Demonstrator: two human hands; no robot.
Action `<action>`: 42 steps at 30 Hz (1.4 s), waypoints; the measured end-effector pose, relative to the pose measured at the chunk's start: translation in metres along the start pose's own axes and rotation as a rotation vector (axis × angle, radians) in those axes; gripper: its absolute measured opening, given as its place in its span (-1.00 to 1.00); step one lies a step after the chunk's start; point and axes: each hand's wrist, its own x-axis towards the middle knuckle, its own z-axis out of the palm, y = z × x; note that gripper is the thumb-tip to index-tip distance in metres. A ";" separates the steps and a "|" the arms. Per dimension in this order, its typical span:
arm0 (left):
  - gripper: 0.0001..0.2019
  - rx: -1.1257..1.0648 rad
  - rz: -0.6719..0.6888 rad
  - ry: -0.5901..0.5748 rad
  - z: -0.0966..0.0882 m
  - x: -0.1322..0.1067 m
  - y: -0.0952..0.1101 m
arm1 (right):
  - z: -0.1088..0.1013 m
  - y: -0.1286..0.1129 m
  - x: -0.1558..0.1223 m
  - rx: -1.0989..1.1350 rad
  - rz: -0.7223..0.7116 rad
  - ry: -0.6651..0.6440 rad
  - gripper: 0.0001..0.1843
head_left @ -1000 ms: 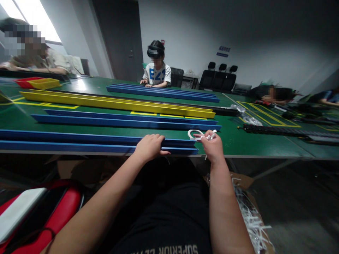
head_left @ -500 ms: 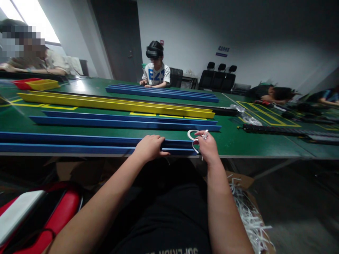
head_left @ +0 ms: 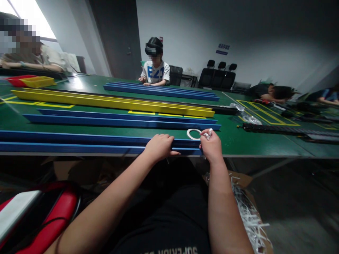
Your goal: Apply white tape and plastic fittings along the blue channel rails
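Observation:
Along the near table edge lies a long blue channel profile (head_left: 127, 140). My left hand (head_left: 159, 148) is closed over it near its right end, thumb on the near side and fingers across the top. At that end, my right hand (head_left: 212, 146) is closed on a thin white strip (head_left: 189, 135), pinched between thumb and fingers. The strip curls into a loop to the left of the fingers, with more of it bunched at the fingertips. Whether the right hand also touches the profile is hidden.
Beyond lie another blue profile (head_left: 119, 120), a yellow profile (head_left: 106, 103) and further blue profiles (head_left: 159, 92). Red (head_left: 18, 81) and yellow trays (head_left: 39, 82) stand far left. A box of white strips (head_left: 250, 211) sits below right, a red chair (head_left: 57, 211) below left. Co-workers (head_left: 156, 72) sit around.
Both my hands have shifted slightly right along the blue profile's end. The white strip has curled into a rounder loop beside my right hand.

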 end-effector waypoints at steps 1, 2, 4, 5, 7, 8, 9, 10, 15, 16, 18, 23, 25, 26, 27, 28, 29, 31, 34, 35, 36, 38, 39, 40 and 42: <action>-0.39 -0.010 -0.002 -0.001 0.002 0.005 0.007 | -0.004 0.001 0.001 -0.002 -0.018 0.009 -0.86; -0.39 -0.019 -0.005 -0.003 0.004 0.009 0.013 | -0.008 0.002 0.002 0.007 -0.038 0.012 -0.86; -0.39 -0.039 -0.007 -0.007 0.008 0.019 0.025 | -0.012 0.004 0.003 0.030 -0.071 0.002 -0.88; -0.39 -0.046 -0.006 -0.007 0.010 0.023 0.029 | -0.012 0.005 0.003 0.040 -0.079 -0.006 -0.89; -0.38 -0.051 -0.002 -0.008 0.014 0.031 0.037 | -0.009 0.004 0.003 0.064 -0.070 -0.026 -0.89; -0.38 -0.050 0.000 -0.009 0.016 0.034 0.040 | -0.007 0.004 0.002 0.077 -0.058 -0.036 -0.89; -0.37 -0.048 0.002 -0.009 0.017 0.037 0.043 | -0.005 0.003 0.001 0.086 -0.047 -0.046 -0.88; -0.36 -0.047 0.004 -0.011 0.018 0.039 0.044 | -0.003 0.002 0.000 0.088 -0.039 -0.055 -0.87; -0.36 -0.041 0.018 -0.005 0.024 0.042 0.044 | -0.003 -0.003 -0.001 0.004 -0.072 -0.068 -0.86; -0.38 -0.043 0.022 -0.001 0.024 0.041 0.044 | -0.004 -0.004 0.000 -0.011 -0.084 -0.065 -0.87; -0.41 -0.053 0.034 0.006 0.023 0.039 0.043 | -0.006 -0.004 0.000 -0.021 -0.094 -0.070 -0.87; -0.46 -0.101 0.062 0.050 0.014 0.026 0.032 | -0.003 -0.002 -0.001 0.175 0.047 -0.198 -0.81; -0.45 -0.107 0.029 0.050 0.010 0.018 0.022 | 0.000 -0.002 -0.002 0.332 0.104 -0.239 -0.76; -0.43 -0.107 0.004 0.043 0.008 0.014 0.015 | 0.001 -0.001 -0.002 0.404 0.110 -0.242 -0.74; -0.41 -0.106 -0.019 0.032 0.007 0.010 0.009 | 0.003 -0.001 -0.002 0.461 0.101 -0.232 -0.72; -0.40 -0.105 -0.035 0.021 0.006 0.007 0.004 | 0.004 -0.001 -0.002 0.501 0.081 -0.211 -0.70; -0.39 -0.103 -0.040 0.011 0.005 0.004 -0.001 | 0.006 0.000 -0.002 0.525 0.058 -0.182 -0.69; -0.40 -0.095 -0.028 0.012 0.005 -0.001 -0.006 | 0.008 0.003 -0.001 0.537 0.027 -0.116 -0.67; -0.42 -0.084 -0.003 0.043 0.007 -0.004 -0.006 | 0.010 0.008 0.001 0.542 0.019 -0.053 -0.69; -0.42 -0.086 -0.002 0.052 0.007 -0.004 -0.005 | 0.010 0.009 0.002 0.548 0.023 -0.056 -0.70; -0.42 -0.094 -0.001 0.060 0.007 -0.005 -0.004 | 0.009 0.010 0.002 0.552 0.030 -0.064 -0.70; -0.45 -0.135 0.017 0.087 0.005 -0.005 -0.002 | 0.010 0.011 0.001 0.545 0.054 -0.068 -0.69; -0.49 -0.170 0.035 0.106 0.003 -0.006 -0.001 | 0.010 0.011 0.001 0.537 0.069 -0.061 -0.69; -0.52 -0.213 0.056 0.126 0.002 -0.007 0.000 | 0.011 0.010 0.000 0.532 0.083 -0.052 -0.68; -0.57 -0.315 0.091 0.163 -0.003 -0.008 0.003 | 0.015 0.008 -0.002 0.540 0.101 -0.046 -0.66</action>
